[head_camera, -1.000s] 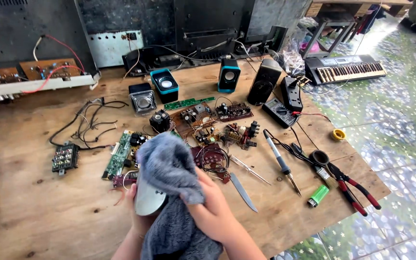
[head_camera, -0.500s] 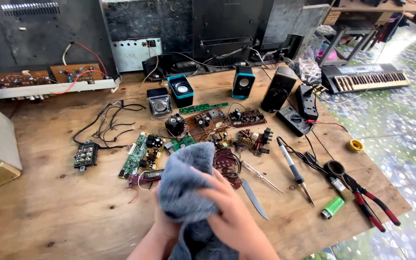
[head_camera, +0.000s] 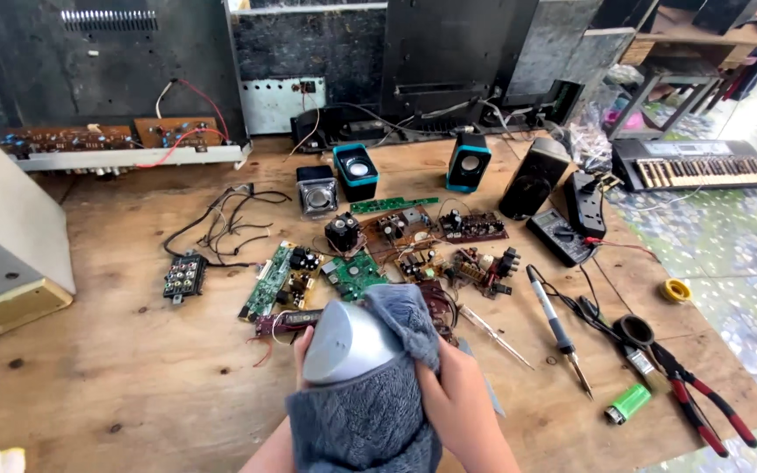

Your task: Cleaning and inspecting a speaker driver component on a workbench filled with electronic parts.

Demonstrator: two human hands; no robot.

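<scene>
Two hands work at the near edge of the bench (head_camera: 89, 385). Right hand (head_camera: 462, 403), fingers curled shut, presses a grey cloth (head_camera: 370, 420) against a silver casing (head_camera: 343, 343). Left hand (head_camera: 301, 343) mostly hidden behind the casing; only fingertips show at its left side, wrapped on it from beneath. How tightly it grips, cannot tell.

Casing: smooth, rounded, pale silver, dome-like, tilted up toward the camera. Cloth fuzzy, blue-grey, draped under the casing and folded over its right shoulder. Both held above the bench's front middle.

No packages or signs readable nearby. Green lighter (head_camera: 628, 403) lies right of the hands, near the bench edge.

Just beyond the hands: a cluster of circuit boards (head_camera: 370, 263), green and brown, some with black capacitors. Left of them a small black jack block (head_camera: 183, 277) with loose black wires (head_camera: 234, 219). Right of the hands: soldering iron (head_camera: 554, 320), tweezers (head_camera: 494, 333), red-handled pliers (head_camera: 703, 407), black tape roll (head_camera: 634, 331), yellow roll (head_camera: 677, 290) at the far right edge.

Further back: two small blue-trimmed speakers (head_camera: 357, 171), a silver one (head_camera: 316, 190), a taller black speaker (head_camera: 534, 180), a black multimeter (head_camera: 556, 235). Far left, a long brown board (head_camera: 124, 140) on a white rail with a red wire. Pale speaker box (head_camera: 2, 236) at left edge. Keyboard (head_camera: 698, 164) sits off the bench, on the floor at right.
</scene>
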